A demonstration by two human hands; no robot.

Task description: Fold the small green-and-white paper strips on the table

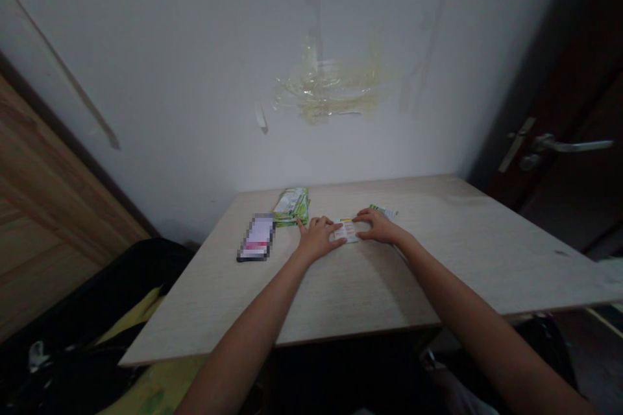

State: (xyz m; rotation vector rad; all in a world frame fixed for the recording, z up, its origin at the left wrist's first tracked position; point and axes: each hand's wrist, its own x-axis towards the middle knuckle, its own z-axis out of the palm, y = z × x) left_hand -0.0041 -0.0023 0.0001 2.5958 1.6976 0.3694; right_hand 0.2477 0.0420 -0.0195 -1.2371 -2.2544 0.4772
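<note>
Both my hands rest on a small white packet (346,231) lying flat on the pale wooden table (438,272). My left hand (317,237) presses its left edge with fingers stretched flat. At the packet's right edge my right hand (377,225) also lies with its fingers flat. A small green-and-white sachet (384,211) peeks out just behind the right hand. A stack of green packets (292,206) lies behind and to the left of my left hand.
A phone (257,238) with a lit screen lies on the table left of my hands. The wall rises right behind the table. A dark door with a metal handle (559,144) stands at right; dark bags (73,337) sit low at left.
</note>
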